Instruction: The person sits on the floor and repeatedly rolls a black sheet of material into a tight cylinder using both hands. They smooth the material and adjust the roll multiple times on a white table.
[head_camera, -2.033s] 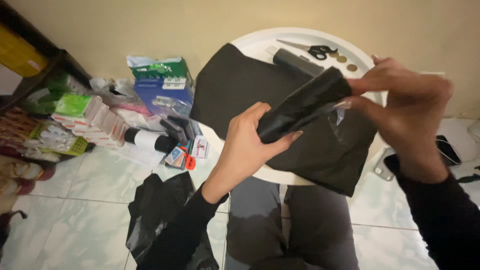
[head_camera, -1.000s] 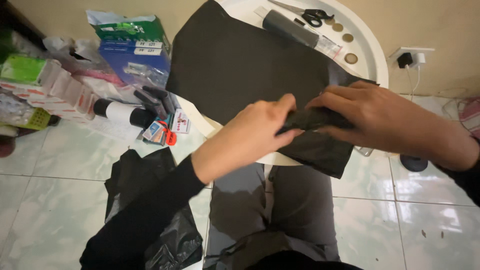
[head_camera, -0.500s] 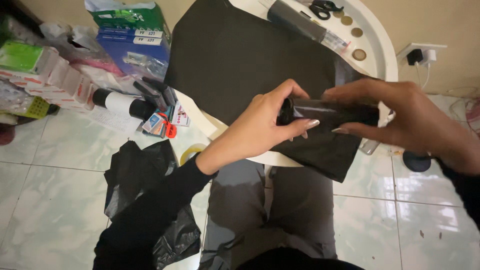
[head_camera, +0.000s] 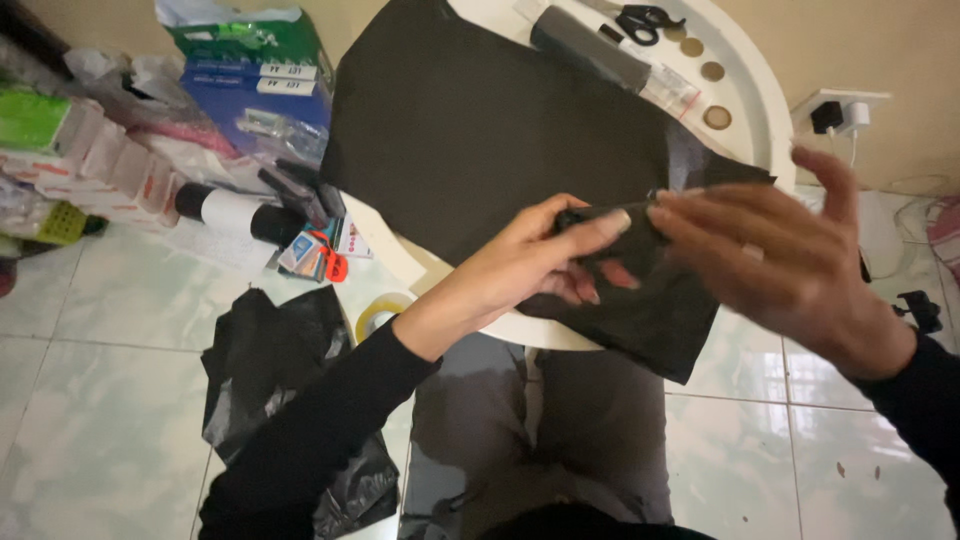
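My left hand (head_camera: 540, 262) pinches a small folded black plastic packet (head_camera: 605, 232) between thumb and fingers, just above the near edge of a round white table (head_camera: 770, 110). My right hand (head_camera: 790, 265) hovers over the packet's right end with fingers spread, its fingertips touching the packet. A large black plastic sheet (head_camera: 480, 120) is spread over the table and hangs over the near edge under both hands.
Scissors (head_camera: 645, 18), a dark grey roll (head_camera: 590, 48) and several coins (head_camera: 712, 72) lie at the table's far side. Boxes (head_camera: 255, 75), a black-and-white roll (head_camera: 235, 215) and small packets (head_camera: 320, 250) are piled on the floor at left. A black bag (head_camera: 270, 370) lies by my knee.
The camera has tilted downward. My hands have folded the black plastic into a smaller packet. My right hand has loosened from a grip and its fingers are now spread.
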